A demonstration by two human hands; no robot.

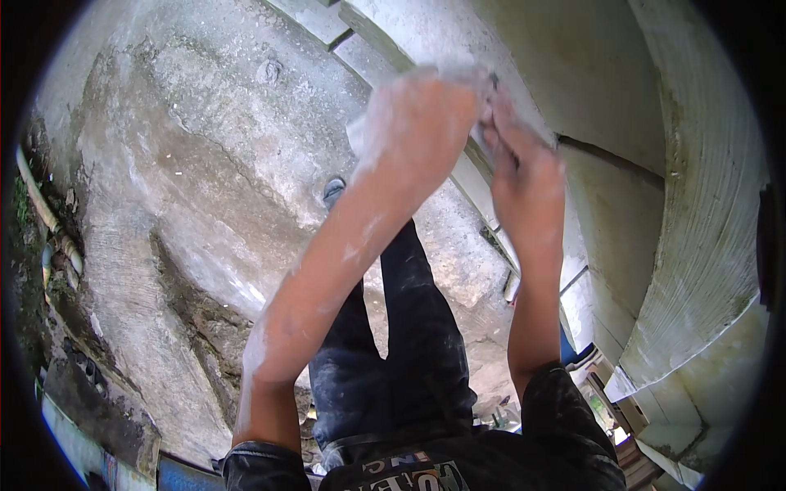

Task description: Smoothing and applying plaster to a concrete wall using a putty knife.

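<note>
My left hand (pixel 426 110), dusted white, is closed and blurred in front of the pale ledge at the upper middle. Its fingers are mostly hidden behind the back of the hand. A white flat corner (pixel 355 137) pokes out beside its wrist; I cannot tell what it belongs to. Close on its right is my right hand (pixel 524 159), with the fingers bent and drawn together toward the left hand's fingertips. A tiny dark spot (pixel 494 80) shows by those fingertips. Whatever lies between the two hands is too blurred to name.
A pale wall with grooves (pixel 602 155) rises on the right, with a ledge (pixel 368 57) along its foot. Rough, stained concrete ground (pixel 213 139) spreads left, broken by a low edge. Pipes (pixel 41 196) lie at the far left. My dusty dark trousers (pixel 389 344) are below.
</note>
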